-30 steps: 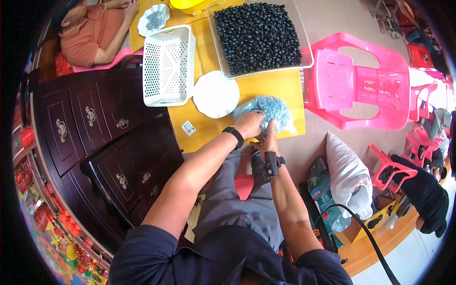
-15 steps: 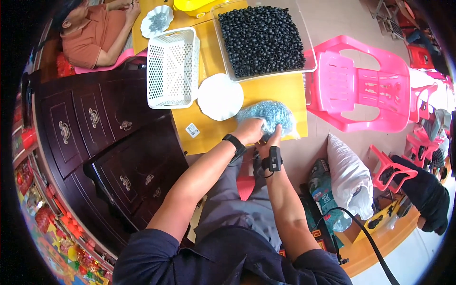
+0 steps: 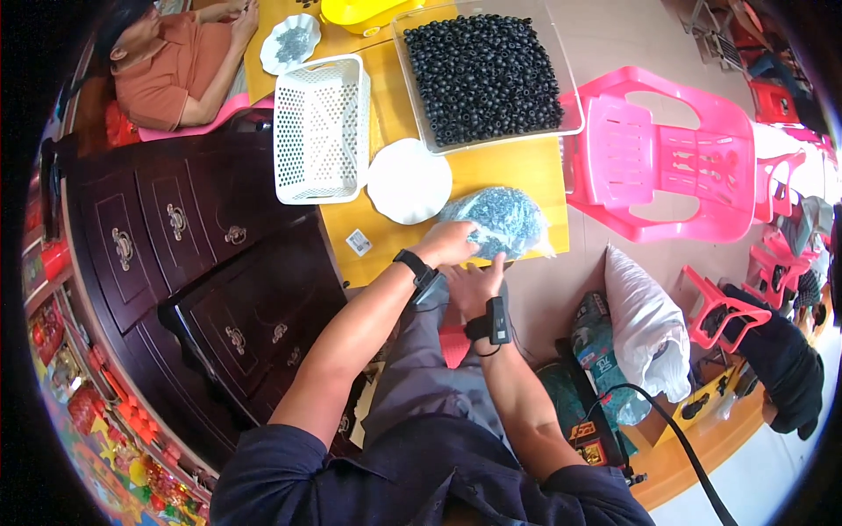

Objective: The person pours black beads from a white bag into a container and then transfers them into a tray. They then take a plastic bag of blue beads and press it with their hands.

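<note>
A clear plastic bag (image 3: 504, 219) filled with small bluish-grey pieces lies on the near right part of the yellow table (image 3: 377, 263). My left hand (image 3: 445, 245) is at the bag's near left edge, its fingers closed on the plastic. Just below the bag, by the table's front edge, my right hand (image 3: 474, 287) has its fingers apart and holds nothing. Its raised thumb comes close to the bag's underside. Beyond the left hand lies a white scalloped plate (image 3: 410, 181) with nothing on it.
A white perforated basket (image 3: 320, 131) stands left of a clear bin (image 3: 574, 118) heaped with black beads (image 3: 482, 79). Another scalloped plate (image 3: 290, 44) holds small grey pieces. A pink chair (image 3: 662, 158) is at right, dark drawers (image 3: 189, 232) at left. Someone (image 3: 167, 70) sits at far left.
My right hand has come off the bag, drawing back toward me and to the left, with its fingers spreading. My left hand has shifted slightly left, still at the bag.
</note>
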A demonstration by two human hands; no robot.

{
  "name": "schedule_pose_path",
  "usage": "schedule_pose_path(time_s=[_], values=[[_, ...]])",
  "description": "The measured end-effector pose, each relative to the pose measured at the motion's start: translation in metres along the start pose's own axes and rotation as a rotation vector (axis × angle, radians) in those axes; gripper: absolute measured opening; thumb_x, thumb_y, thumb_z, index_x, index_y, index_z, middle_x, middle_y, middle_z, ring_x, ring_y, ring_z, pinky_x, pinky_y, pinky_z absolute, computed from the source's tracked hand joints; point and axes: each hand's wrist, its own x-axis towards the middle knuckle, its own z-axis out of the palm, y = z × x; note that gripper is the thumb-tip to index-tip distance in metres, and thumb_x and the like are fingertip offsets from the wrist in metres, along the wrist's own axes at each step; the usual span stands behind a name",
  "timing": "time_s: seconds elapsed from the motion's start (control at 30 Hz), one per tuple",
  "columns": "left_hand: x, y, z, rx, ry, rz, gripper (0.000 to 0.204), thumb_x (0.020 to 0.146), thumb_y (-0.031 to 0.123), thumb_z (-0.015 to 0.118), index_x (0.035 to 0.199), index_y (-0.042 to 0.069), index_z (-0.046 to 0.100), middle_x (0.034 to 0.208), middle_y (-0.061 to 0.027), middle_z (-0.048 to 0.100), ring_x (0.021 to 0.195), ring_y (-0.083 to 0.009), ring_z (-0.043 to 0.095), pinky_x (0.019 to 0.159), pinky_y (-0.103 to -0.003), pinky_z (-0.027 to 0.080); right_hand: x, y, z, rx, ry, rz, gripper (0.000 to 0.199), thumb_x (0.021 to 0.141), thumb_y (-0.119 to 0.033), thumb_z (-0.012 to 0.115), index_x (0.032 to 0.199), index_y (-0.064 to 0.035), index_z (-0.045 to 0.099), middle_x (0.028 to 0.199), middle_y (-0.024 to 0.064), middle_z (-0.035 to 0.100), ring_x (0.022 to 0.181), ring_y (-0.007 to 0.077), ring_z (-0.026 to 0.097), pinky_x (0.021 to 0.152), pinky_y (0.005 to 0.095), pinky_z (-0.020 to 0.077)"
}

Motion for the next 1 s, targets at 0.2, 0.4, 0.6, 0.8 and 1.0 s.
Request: schedule_pose_path(time_s=[0.2, 0.4, 0.6, 0.8, 1.0], values=[[0.006, -0.021, 0.0, -0.135, -0.091, 0.195, 0.037, 0.087, 0.019, 0.059, 0.119, 0.002, 0.057, 0.099, -0.0214, 0.066, 0.091, -0.0344, 0.066, 0.08, -0.041, 0.052, 0.04, -0.001, 0.001, 0.157, -0.285, -0.048, 0.055, 0.102, -0.045, 0.027, 0.138, -0.0044, 0.036, 0.133, 0.0157, 0.05, 0.119, 0.0296, 0.051, 0.1, 0.046, 0.0436], [-0.01, -0.04, -0.016, -0.419, -0.203, 0.123, 0.044, 0.09, 0.021, 0.06, 0.128, 0.0, 0.052, 0.091, -0.0099, 0.066, 0.072, -0.0157, 0.061, 0.065, -0.031, 0.05, 0.033, 0.002, 0.029, 0.164, -0.155, 0.009, 0.049, 0.102, -0.04, 0.023, 0.131, -0.0095, 0.048, 0.133, 0.0111, 0.053, 0.119, 0.0292, 0.051, 0.102, 0.0471, 0.0404], [-0.028, -0.062, -0.02, -0.645, -0.153, -0.016, 0.038, 0.094, 0.021, 0.058, 0.127, 0.005, 0.054, 0.09, -0.001, 0.065, 0.064, -0.007, 0.055, 0.056, -0.024, 0.046, 0.061, 0.007, 0.033, 0.046, -0.186, -0.026, 0.058, 0.1, -0.045, 0.016, 0.136, -0.0091, 0.044, 0.139, 0.0118, 0.048, 0.128, 0.0318, 0.044, 0.104, 0.0546, 0.0354], [-0.031, -0.087, -0.024, -0.829, -0.078, -0.035, 0.031, 0.095, 0.022, 0.058, 0.123, 0.01, 0.056, 0.094, 0.0012, 0.065, 0.063, -0.0047, 0.057, 0.049, -0.02, 0.043, 0.117, 0.013, 0.019, -0.233, -0.394, -0.098, 0.049, 0.099, -0.036, 0.027, 0.133, -0.0078, 0.048, 0.137, 0.0117, 0.052, 0.123, 0.0287, 0.049, 0.102, 0.0485, 0.0382], [-0.026, -0.099, -0.01, -1.205, 0.078, -0.17, 0.023, 0.096, 0.019, 0.056, 0.117, 0.01, 0.057, 0.098, -0.0016, 0.067, 0.059, -0.0057, 0.055, 0.044, -0.018, 0.039, 0.148, -0.004, -0.011, -0.76, -0.41, -0.448, 0.046, 0.098, -0.031, 0.033, 0.133, -0.0059, 0.048, 0.138, 0.0119, 0.052, 0.126, 0.0304, 0.048, 0.105, 0.0481, 0.0375]])
